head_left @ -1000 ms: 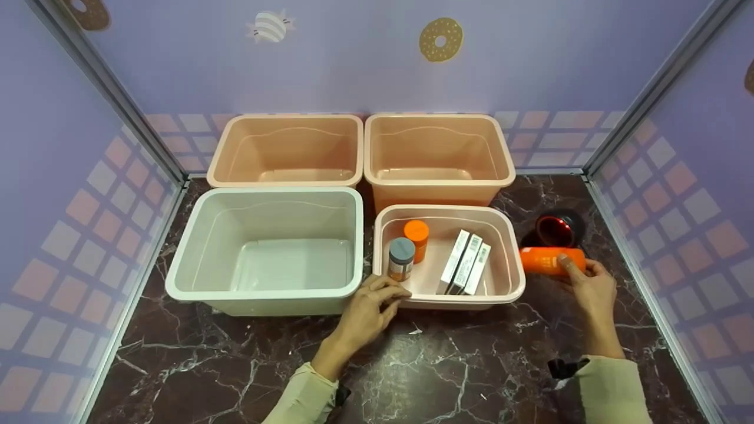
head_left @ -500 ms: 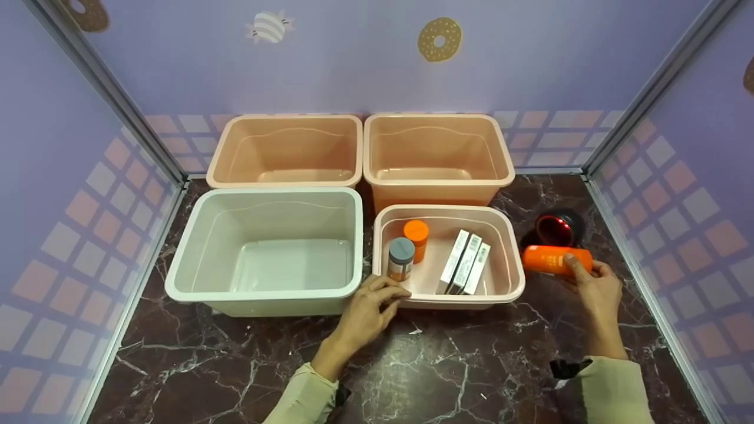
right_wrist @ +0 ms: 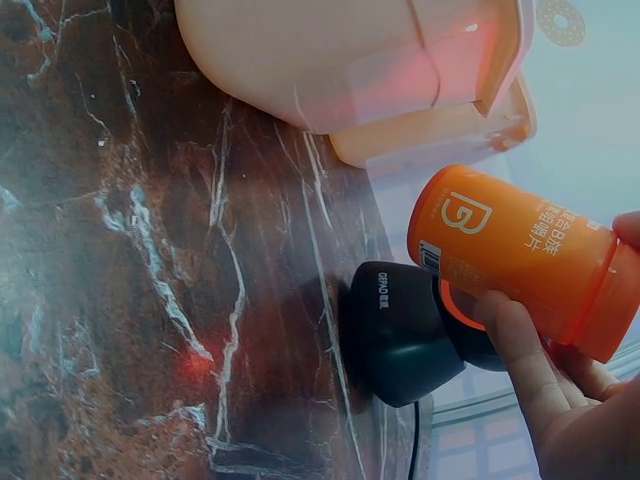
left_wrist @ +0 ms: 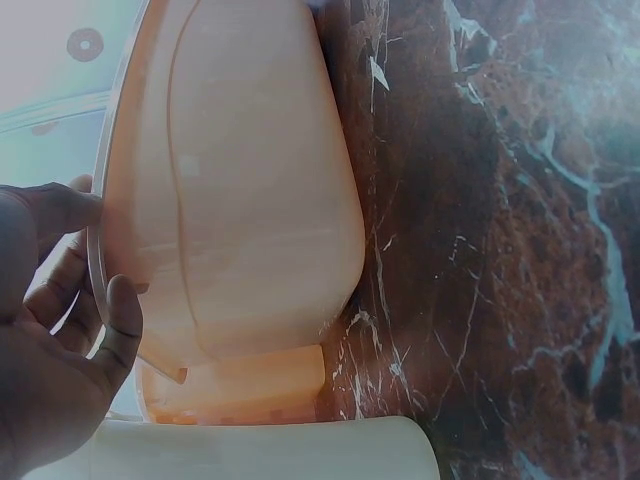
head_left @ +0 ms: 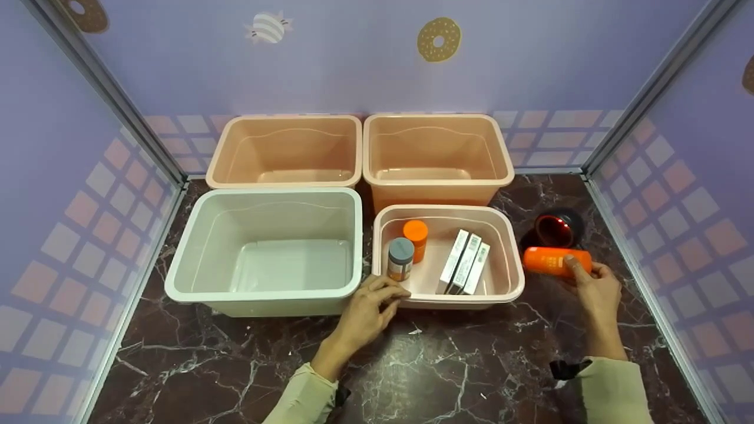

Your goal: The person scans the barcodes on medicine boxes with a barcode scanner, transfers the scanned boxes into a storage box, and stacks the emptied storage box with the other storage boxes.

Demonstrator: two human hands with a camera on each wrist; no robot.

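Purple walls [head_left: 353, 76] enclose a dark marbled table [head_left: 447, 371]. Around its middle, the left hand [head_left: 370, 306] pinches the rim of a small pink bin [head_left: 453, 298] at the near-left corner. Toward the table's right edge, the right hand [head_left: 598, 297] grips an orange bottle [head_left: 548, 261] by its cap end. Just beyond the bottle stands a black device [head_left: 556, 229]. Only the right wrist view shows the bottle's barcode [right_wrist: 428, 258]; only the head view shows white boxes [head_left: 465, 265] inside the bin.

Purple walls [head_left: 353, 70] stood on three sides, pink and white checks [head_left: 82, 208] lined them low, a printed doughnut [head_left: 425, 41] showed behind, grey strips [head_left: 110, 88] edged corners, light glinted on the dark veined table [head_left: 412, 377].
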